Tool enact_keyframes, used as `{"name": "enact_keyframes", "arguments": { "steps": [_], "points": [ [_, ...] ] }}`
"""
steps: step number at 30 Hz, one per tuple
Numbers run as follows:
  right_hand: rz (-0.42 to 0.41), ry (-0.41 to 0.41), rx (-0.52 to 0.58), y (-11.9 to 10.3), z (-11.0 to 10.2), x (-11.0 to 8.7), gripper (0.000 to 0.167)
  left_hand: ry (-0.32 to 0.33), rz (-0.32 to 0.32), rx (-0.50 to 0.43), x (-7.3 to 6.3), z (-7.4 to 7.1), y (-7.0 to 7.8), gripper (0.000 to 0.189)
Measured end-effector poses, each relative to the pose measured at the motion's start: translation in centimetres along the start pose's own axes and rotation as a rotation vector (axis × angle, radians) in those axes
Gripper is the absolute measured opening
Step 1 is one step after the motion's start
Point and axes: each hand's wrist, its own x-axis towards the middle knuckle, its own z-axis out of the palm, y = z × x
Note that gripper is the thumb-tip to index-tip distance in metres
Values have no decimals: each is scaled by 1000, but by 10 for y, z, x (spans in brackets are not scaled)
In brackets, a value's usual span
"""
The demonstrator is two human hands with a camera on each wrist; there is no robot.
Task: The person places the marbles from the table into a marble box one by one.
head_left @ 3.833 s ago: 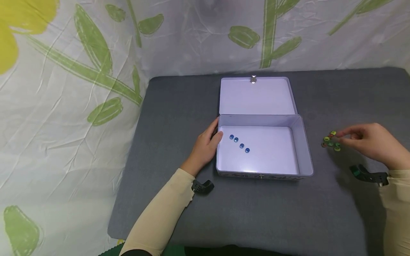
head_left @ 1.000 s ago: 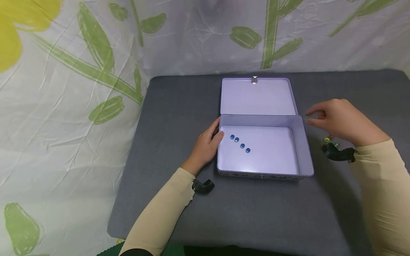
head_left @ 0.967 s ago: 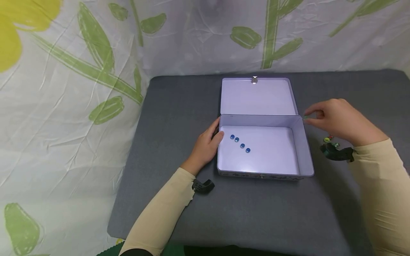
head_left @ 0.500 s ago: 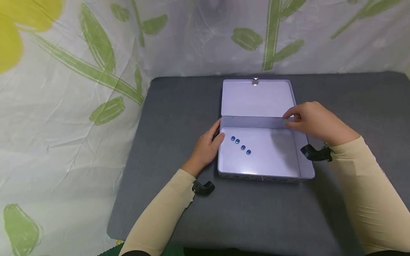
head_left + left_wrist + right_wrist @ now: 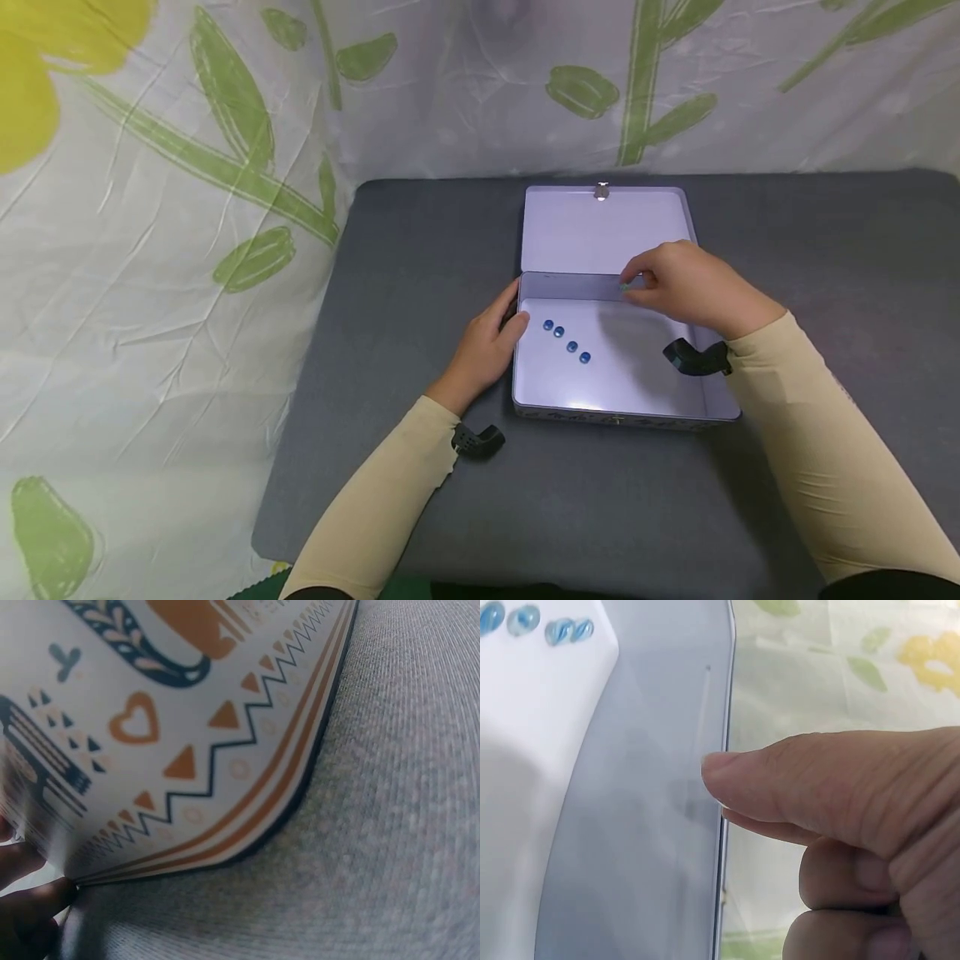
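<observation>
A hinged tin box, pale lilac inside, stands with its lid folded back. Several blue glass marbles lie in a slanting row on the left of its floor; the right wrist view shows their swirls. My left hand grips the box's left wall, thumb over the rim and fingers outside. My right hand is over the box near its back wall. Between its thumb and forefinger it pinches a small greenish marble, mostly hidden by the fingertips. In the right wrist view the thumb covers it.
The grey cloth-covered table spreads around the box. A metal clasp sits on the lid's far edge. Patterned print covers the box's outer wall. A white sheet with painted leaves hangs behind and to the left.
My right hand picked a small greenish marble from the coloured pile right of the box and carried it leftward over the box. That pile is now hidden behind the right arm. The left hand stayed put.
</observation>
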Motion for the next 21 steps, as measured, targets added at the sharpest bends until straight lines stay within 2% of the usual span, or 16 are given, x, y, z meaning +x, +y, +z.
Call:
{"name": "enact_keyframes", "arguments": {
  "steps": [10, 15, 21],
  "points": [
    [-66, -33, 27, -16, 18, 17, 13, 3, 9, 0, 0, -1, 0, 68],
    [-63, -66, 35, -24, 27, 23, 13, -1, 18, 2, 1, 0, -1, 68],
    [-76, -84, 33, -23, 41, 29, 16, -4, 24, -1, 2, 0, -4, 67]
  ]
}}
